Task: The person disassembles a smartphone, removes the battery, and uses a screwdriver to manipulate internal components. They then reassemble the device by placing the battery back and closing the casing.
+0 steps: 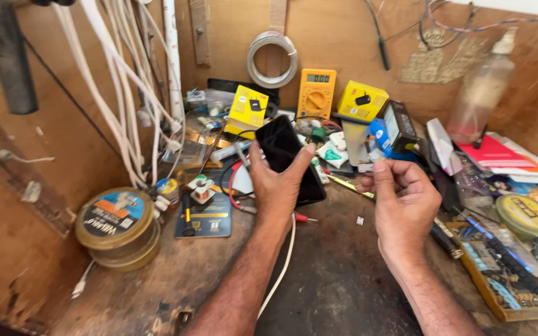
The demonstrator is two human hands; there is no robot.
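My left hand [276, 186] holds a black smartphone [287, 155] upright over the middle of the workbench, thumb on one edge, fingers on the other, dark screen facing me. My right hand [403, 205] hovers to its right with thumb and fingertips pinched together; whether something tiny sits between them I cannot tell. A small pale chip-like piece [360, 220] lies on the bench between the two hands. A white cable [281, 267] runs under my left forearm.
A yellow multimeter [316, 93] and two yellow boxes [248, 109] stand at the back. Round tins [117, 225] sit at left beneath hanging white cables [126, 106]. A tray of tools [505, 274], a round yellow tin [523, 214], papers and a plastic bottle [481, 90] crowd the right.
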